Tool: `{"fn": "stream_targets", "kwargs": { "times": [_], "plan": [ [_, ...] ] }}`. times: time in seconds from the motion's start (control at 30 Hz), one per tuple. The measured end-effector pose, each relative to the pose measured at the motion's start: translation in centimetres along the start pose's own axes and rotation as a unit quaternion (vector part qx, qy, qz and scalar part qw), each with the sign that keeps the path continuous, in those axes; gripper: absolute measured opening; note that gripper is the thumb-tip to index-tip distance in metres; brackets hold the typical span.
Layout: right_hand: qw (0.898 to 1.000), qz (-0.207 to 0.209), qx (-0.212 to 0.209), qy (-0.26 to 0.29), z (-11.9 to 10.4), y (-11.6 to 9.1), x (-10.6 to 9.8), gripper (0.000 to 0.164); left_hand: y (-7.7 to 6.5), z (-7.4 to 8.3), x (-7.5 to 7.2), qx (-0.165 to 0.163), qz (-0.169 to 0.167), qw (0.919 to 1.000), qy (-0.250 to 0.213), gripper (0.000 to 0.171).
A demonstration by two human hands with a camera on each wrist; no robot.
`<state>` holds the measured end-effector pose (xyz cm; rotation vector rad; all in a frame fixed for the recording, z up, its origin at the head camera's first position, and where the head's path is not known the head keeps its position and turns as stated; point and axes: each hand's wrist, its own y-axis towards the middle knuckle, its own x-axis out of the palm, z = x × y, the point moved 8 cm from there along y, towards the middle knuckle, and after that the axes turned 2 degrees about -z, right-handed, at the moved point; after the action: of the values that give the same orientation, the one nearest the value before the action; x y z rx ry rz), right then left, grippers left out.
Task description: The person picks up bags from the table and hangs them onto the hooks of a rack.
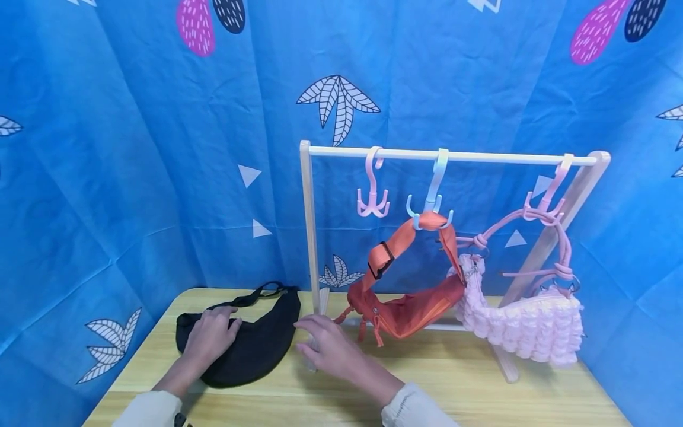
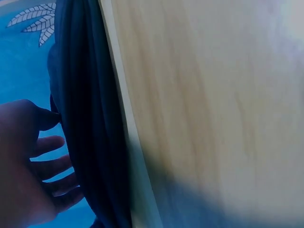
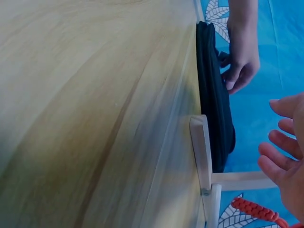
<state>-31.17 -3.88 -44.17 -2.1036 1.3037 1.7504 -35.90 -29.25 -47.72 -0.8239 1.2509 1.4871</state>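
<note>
A black crescent-shaped bag [image 1: 261, 344] lies flat on the left of the table, its strap [image 1: 246, 300] along the far side. My left hand [image 1: 210, 337] rests on the bag's left part. In the left wrist view, fingertips touch the edge of the dark fabric, fingers loosely bent. My right hand [image 1: 332, 349] hovers right of the bag, by the rack's left foot, fingers relaxed and holding nothing. The right wrist view shows this hand [image 3: 289, 147] apart from the black bag [image 3: 213, 95].
On a wooden rack [image 1: 309, 219], a red-orange bag [image 1: 411, 311] hangs from a blue hook [image 1: 436, 178] and a pink ruffled bag [image 1: 525, 326] from a pink hook [image 1: 557, 181]. Another pink hook [image 1: 372, 196] holds nothing. A blue curtain [image 1: 160, 148] surrounds the wooden table [image 1: 427, 379].
</note>
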Motion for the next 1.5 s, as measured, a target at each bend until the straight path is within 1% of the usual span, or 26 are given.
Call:
{"fn": "stream_targets", "kwargs": {
  "times": [0.27,0.43,0.57,0.73,0.83,0.97,1.13,1.3,1.5],
  "plan": [
    [1.0,0.004,-0.018,-0.013,-0.4,0.2,0.4,0.038,1.3,-0.8,0.2,-0.002,-0.01,0.9998,0.015,0.038],
    [0.999,0.011,-0.032,-0.026,-0.8,0.6,0.5,0.038,2.4,-1.3,0.5,-0.012,-0.029,0.9993,0.02,0.04],
    [0.999,-0.006,-0.023,-0.026,-1.0,1.1,0.7,0.04,3.0,-2.1,0.9,-0.02,-0.048,0.9985,0.015,0.042],
    [0.999,-0.026,-0.006,-0.019,-1.2,1.4,1.0,0.041,3.4,-3.1,1.7,-0.024,-0.07,0.9972,0.006,0.046],
    [0.999,-0.029,-0.006,-0.014,-1.3,1.6,1.2,0.042,3.5,-3.5,2.1,-0.027,-0.081,0.9963,0.003,0.046],
    [0.999,-0.019,-0.018,-0.022,-1.6,2.0,1.4,0.041,3.7,-3.6,2.4,-0.023,-0.088,0.9959,-0.001,0.045],
    [0.999,-0.007,-0.029,-0.03,-2.1,2.5,1.5,0.04,3.9,-3.3,2.8,-0.017,-0.092,0.9956,0.005,0.043],
    [0.999,-0.002,-0.03,-0.032,-2.4,3.0,1.8,0.039,3.8,-2.9,2.8,-0.007,-0.084,0.9963,0.012,0.04],
    [0.998,0.0,-0.03,-0.048,-3.0,4.0,2.2,0.037,3.4,-2.2,2.8,0.001,-0.074,0.9971,0.017,0.034]
  ]
}}
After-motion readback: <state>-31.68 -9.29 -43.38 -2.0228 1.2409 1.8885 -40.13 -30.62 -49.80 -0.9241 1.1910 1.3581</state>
